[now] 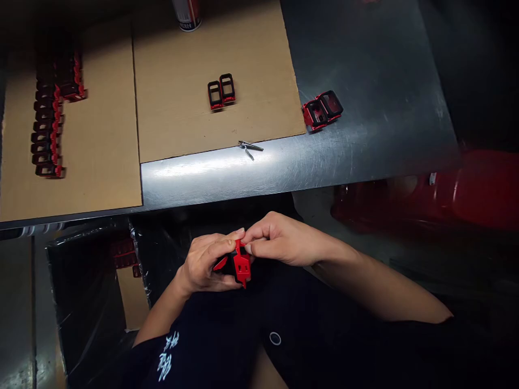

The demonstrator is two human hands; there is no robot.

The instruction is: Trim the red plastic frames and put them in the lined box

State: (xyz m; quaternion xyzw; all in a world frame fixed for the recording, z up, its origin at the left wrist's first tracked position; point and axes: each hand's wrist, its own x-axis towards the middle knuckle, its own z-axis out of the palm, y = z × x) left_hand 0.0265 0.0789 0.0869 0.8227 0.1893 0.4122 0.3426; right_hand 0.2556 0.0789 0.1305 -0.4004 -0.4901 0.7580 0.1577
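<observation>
L hand (208, 262) grips angular red/blk plastic part (242, 266). R hand (279, 237): fingertips close tog. at its edge, can't tell if pinching. Silver metal clipper-like tool (252, 146) beyond grip.

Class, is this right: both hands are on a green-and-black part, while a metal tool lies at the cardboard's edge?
The colour is wrong: the head view shows a red-and-black part. The left hand and right hand are on it; the rest stands.

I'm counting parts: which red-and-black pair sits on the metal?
The rightmost pair, just right of the cardboard; the middle pair sits on it.
</observation>
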